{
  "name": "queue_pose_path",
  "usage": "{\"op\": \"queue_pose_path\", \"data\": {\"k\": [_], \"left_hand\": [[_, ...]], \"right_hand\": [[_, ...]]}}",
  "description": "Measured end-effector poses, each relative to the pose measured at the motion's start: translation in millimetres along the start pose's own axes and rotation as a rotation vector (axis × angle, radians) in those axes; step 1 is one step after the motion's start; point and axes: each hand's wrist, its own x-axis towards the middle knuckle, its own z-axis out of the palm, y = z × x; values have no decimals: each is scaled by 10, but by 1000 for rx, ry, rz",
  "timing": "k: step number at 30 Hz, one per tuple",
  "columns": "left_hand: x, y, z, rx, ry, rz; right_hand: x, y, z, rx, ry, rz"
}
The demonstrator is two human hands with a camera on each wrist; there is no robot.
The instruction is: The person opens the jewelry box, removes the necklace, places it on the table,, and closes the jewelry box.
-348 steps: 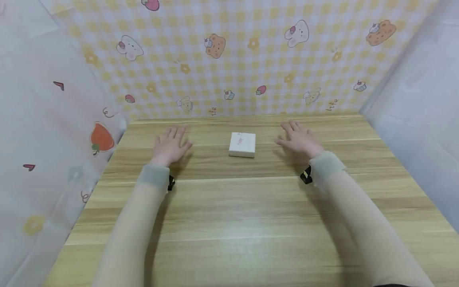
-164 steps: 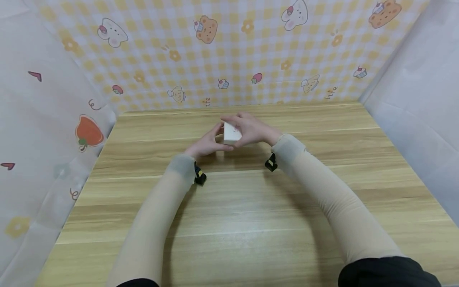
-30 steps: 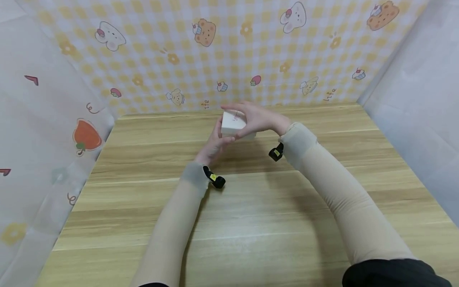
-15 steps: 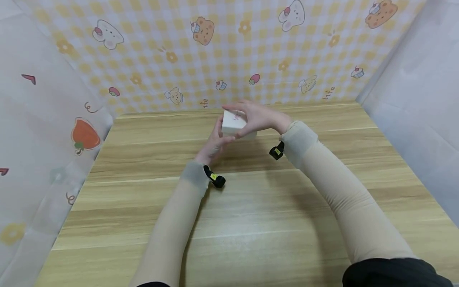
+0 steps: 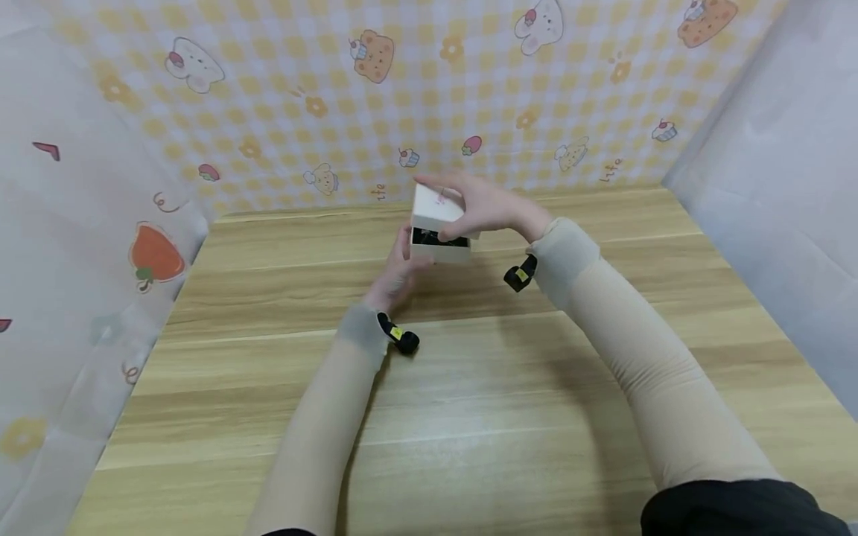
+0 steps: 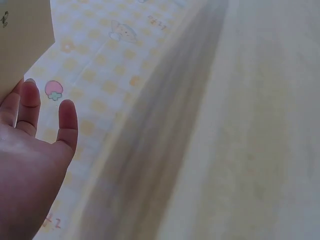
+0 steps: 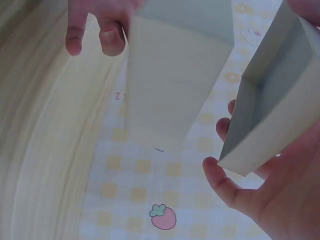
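Observation:
My right hand (image 5: 492, 206) grips a small white lid (image 5: 432, 208) with pink print on top, raised and tilted above its box. In the right wrist view the lid's hollow grey underside (image 7: 281, 75) faces the box bottom, a gap between them. My left hand (image 5: 394, 277) holds the white box bottom (image 5: 447, 254) from its left side, thumb along the front. Its black interior (image 5: 424, 237) shows through the gap, with a small shiny detail inside. The left wrist view has only a corner of the box bottom (image 6: 22, 40) above curled fingertips (image 6: 68, 114).
A wooden table (image 5: 429, 417) lies under both arms. Behind it hangs a yellow checked cloth (image 5: 429, 97) with cartoon prints, close beyond the hands. White cloths stand at the left (image 5: 74, 246) and right (image 5: 777, 171). Each wrist carries a black camera (image 5: 404, 342).
Both hands came in from the sides, took hold of the box and raised it. In the last half second the right hand lifted the lid upward, exposing the black interior.

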Motion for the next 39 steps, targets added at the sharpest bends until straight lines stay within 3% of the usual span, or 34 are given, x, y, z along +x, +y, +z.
{"op": "queue_pose_path", "data": {"k": [5,9,16,22,30,39], "left_hand": [[34,49,21,-21,-33,39],[43,94,40,-8,-26,35],[30,121,31,-9,-8,48],[30,156,63,24,-7,54],[61,200,141,42,32,66],[71,201,212,48,66,63]], "right_hand": [[-31,53,-25,49,24,31],[-89,155,-15,158,51,56],[-185,358,92,334,124,29],[-269,497,259,537,203,8],[-309,590,436,900,250,-107],[-323,588,509,969,311,-78]]}}
